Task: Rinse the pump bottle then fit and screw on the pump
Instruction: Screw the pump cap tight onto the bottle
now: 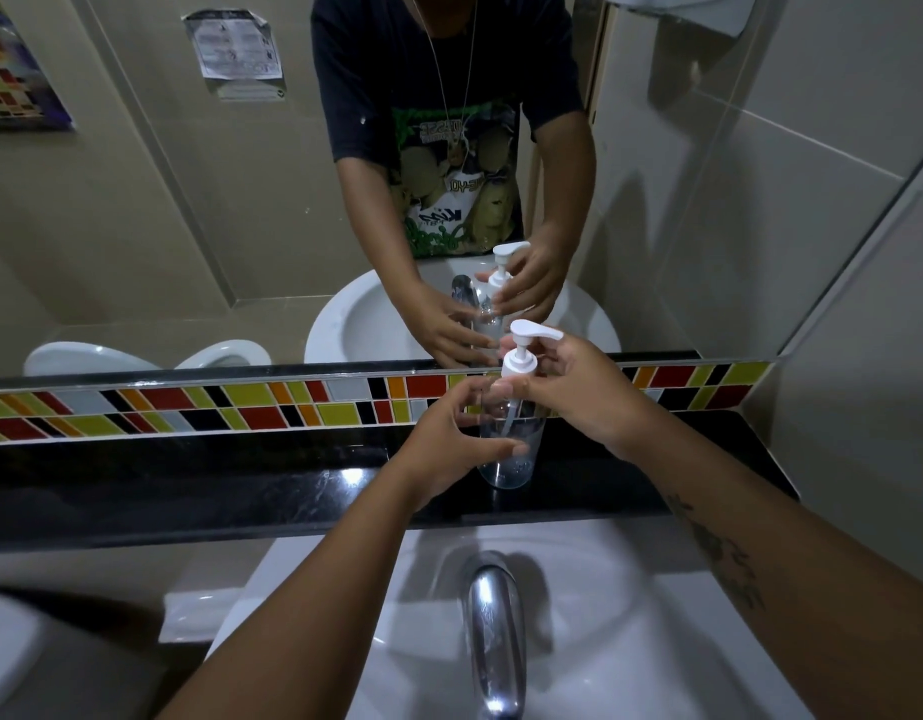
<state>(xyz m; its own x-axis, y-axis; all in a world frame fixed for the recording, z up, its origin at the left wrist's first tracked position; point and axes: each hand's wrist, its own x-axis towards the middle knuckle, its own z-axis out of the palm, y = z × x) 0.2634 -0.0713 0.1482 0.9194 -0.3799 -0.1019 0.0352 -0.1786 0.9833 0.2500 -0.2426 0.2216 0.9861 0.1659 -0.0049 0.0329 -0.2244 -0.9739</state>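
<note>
A clear plastic pump bottle point(511, 454) stands upright on the black ledge point(189, 480) behind the sink. My left hand point(449, 439) wraps around its body from the left. A white pump point(524, 350) sits in the bottle's neck, its tube reaching down inside. My right hand point(578, 387) grips the pump's white collar from the right, fingers curled around it. The pump's spout points right, above my right fingers.
A chrome tap point(493, 631) rises over the white sink point(630, 589) below my arms. A band of coloured tiles point(241, 407) and a mirror point(189, 226) back the ledge. A tiled side wall point(864, 356) stands on the right. A toilet lid point(7, 657) shows at lower left.
</note>
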